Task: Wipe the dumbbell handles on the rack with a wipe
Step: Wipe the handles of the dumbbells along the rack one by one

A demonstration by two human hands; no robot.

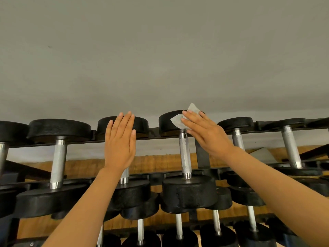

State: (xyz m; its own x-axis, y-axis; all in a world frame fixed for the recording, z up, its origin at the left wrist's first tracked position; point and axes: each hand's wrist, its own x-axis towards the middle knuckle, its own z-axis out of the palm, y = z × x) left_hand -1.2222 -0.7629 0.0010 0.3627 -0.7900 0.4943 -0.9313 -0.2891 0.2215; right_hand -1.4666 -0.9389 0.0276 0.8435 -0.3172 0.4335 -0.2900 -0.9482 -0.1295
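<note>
Right hand (204, 132): fingers extended, pressing wipe (185, 117) against far end of knurled handle (185, 154), top tier of rack (202, 152), about 1 o'clock of frame centre. Left hand (121, 143): flat, fingers straight, holding nothing, over neighbouring dumbbell (124, 125) at 9 o'clock of wipe. Progress, judged: stroke just starting; remaining handle length, other top-tier handles and lower tier pending. Cleaned handles not distinguishable.
</note>
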